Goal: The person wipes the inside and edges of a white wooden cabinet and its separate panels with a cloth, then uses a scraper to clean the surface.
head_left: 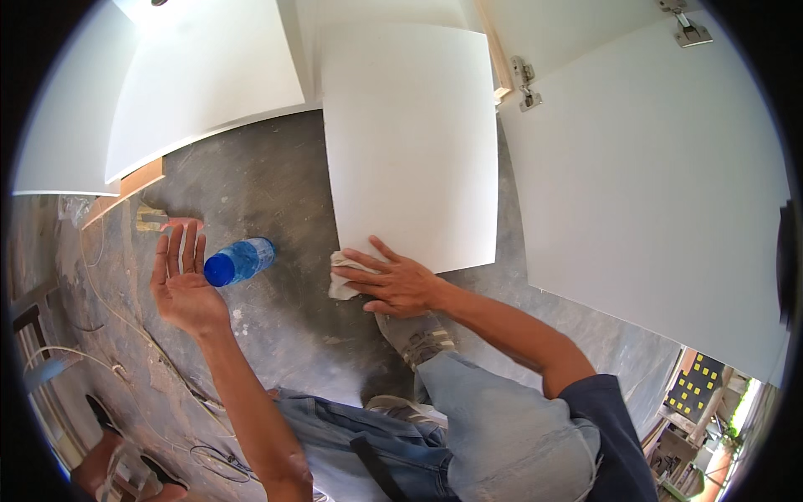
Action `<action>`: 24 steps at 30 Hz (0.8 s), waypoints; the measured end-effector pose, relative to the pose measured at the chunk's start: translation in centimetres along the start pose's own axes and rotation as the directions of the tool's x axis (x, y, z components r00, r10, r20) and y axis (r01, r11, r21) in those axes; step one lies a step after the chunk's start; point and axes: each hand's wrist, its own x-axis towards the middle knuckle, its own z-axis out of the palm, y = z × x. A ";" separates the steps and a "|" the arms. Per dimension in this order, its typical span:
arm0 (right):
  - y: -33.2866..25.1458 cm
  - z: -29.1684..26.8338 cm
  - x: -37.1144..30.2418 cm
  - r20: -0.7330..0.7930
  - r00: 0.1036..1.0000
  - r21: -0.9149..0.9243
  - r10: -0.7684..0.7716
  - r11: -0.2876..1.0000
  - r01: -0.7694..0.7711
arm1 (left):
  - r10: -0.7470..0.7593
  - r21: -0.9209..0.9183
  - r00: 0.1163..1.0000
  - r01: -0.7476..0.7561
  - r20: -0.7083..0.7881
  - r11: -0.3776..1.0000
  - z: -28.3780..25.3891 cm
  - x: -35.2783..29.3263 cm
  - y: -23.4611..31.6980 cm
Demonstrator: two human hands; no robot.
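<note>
My right hand [403,283] presses a crumpled white cloth [341,284] at the near left corner of a white cabinet door panel [410,142]. Its fingers lie spread over the cloth, which partly hangs past the panel's edge. My left hand [191,289] is raised with the palm showing and the fingers stretched, holding nothing. Just to its right in the picture is a blue bottle [247,261] with a dark blue cap; whether the hand touches it I cannot tell.
White cabinet panels [209,75] stand at the far left. On the right is a large white door [652,184] with metal hinges [525,84]. A red-handled brush-like tool [163,221] lies on the grey floor [276,184]. Cables [222,463] trail at left, near another person's feet [104,418].
</note>
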 end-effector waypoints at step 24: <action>0.4 2.7 -12.0 -0.158 0.784 -0.011 0.600 0.793 -0.609 | 0.016 -0.006 0.998 -0.016 -0.066 1.000 -1.5 0.4 1.4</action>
